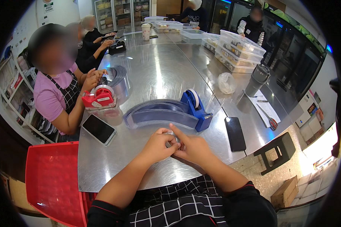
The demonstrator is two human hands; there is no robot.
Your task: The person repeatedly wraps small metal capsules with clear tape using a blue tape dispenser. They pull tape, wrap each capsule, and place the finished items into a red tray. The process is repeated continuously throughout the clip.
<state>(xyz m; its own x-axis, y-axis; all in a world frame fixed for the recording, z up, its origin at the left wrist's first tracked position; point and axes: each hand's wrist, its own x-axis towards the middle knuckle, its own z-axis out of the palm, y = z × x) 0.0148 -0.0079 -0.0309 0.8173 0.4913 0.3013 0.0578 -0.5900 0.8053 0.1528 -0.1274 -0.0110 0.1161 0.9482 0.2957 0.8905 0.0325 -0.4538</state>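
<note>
Both my hands meet over the near part of the steel table [116, 170]. My left hand [162, 144] curls its fingers around a small rolled piece of clear plastic film [172, 138], thumb towards the other hand. My right hand [191, 146] touches the same piece from the right, its index finger stretched out along it. The fingers hide much of the piece. Just beyond them lies a curved stack of clear plastic strips [164, 115]. A blue tape dispenser [197, 110] with a roll of tape stands against the stack's right end.
A phone [235, 134] lies right, another [99, 129] left. A co-worker [56, 99] sits left by a red tape dispenser [101, 98] and more strips [118, 76]. Further right are a plastic bag [226, 83], a dark tumbler [257, 79], scissors [268, 117] on paper and stacked clear boxes [238, 52]. A red crate [54, 173] stands lower left.
</note>
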